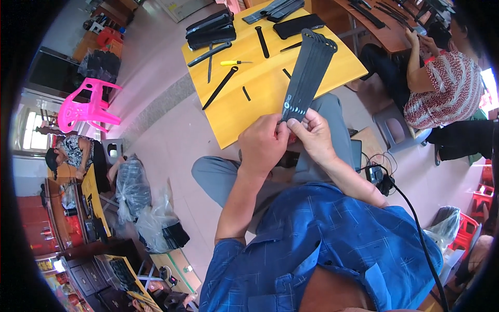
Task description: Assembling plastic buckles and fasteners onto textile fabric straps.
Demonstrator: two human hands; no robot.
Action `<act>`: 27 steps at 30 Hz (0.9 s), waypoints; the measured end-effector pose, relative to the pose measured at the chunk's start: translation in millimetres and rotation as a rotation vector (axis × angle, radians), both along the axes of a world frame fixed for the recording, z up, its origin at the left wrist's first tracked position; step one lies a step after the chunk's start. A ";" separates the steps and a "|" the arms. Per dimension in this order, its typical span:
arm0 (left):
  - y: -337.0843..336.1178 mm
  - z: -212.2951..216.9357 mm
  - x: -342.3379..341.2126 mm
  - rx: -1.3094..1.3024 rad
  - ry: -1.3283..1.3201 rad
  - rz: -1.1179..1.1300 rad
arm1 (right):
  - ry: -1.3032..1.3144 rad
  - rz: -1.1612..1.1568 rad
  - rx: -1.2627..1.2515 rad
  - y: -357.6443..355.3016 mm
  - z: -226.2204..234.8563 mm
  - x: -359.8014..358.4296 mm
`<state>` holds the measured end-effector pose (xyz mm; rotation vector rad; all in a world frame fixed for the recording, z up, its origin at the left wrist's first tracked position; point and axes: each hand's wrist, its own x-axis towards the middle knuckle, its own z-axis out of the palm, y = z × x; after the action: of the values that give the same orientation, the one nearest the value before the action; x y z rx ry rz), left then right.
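A fanned bundle of black straps, with rounded, slotted far ends and small pale marks near the close end, is held up over the near right part of the yellow table. My left hand is closed, its thumb and fingers pinching the bundle's near end. Against the same end, my right hand grips from the right, thumb on top. On the table lie a loose black strap, another strap, a short black piece and a small yellow-handled screwdriver.
Stacked black straps lie at the table's far left, with a black pouch-like bundle farther right. A pink chair stands left. A person sits at the right. A black cable runs beside my right arm.
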<state>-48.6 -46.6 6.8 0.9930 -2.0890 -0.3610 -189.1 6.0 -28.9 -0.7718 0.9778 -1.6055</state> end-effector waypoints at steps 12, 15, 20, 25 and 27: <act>4.0 1.9 -9.0 -0.206 -0.115 -0.011 | 0.383 -0.218 -0.007 2.9 5.6 0.6; 6.0 5.1 -8.4 -0.180 -0.158 -0.031 | 0.400 -0.202 -0.011 3.9 4.4 -1.4; 5.5 1.6 -8.2 -0.200 -0.172 -0.044 | 0.426 -0.197 0.025 4.9 4.3 -2.0; 3.8 -0.7 -6.5 -0.199 -0.185 -0.061 | 0.390 -0.189 0.025 5.6 8.0 -2.2; 3.7 0.0 -7.7 -0.194 -0.191 -0.078 | 0.387 -0.176 0.040 6.0 5.5 -4.4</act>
<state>-56.3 -42.9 6.9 0.8605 -2.2902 -0.1024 -193.4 12.0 -23.4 -1.0152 1.3824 -1.6110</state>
